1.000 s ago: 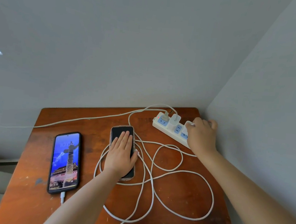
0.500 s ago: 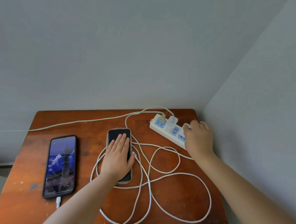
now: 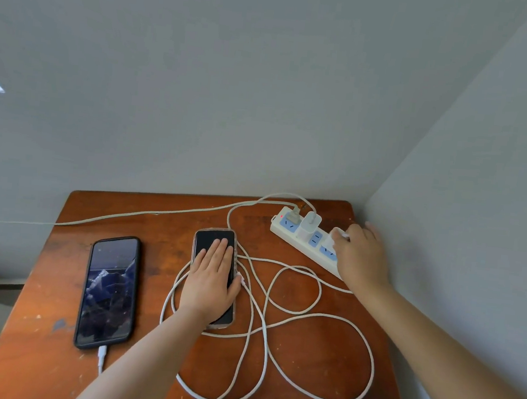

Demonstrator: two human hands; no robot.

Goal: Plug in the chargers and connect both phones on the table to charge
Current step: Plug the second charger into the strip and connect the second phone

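A large black phone lies at the table's left, screen lit dimly, with a white cable plugged into its near end. A smaller phone in a pinkish case lies mid-table with a dark screen; my left hand rests flat on it with straight fingers. A white power strip lies at the back right with one white charger plugged in. My right hand grips a second white charger at the strip's sockets. Loose white cables loop across the table.
The brown wooden table stands in a corner, with grey walls behind it and close on the right. The strip's own cord runs off to the left across the back of the table.
The large phone's screen has dimmed. My right hand has shifted slightly on the strip, showing more of the white charger it holds. My left hand stays flat on the smaller phone.
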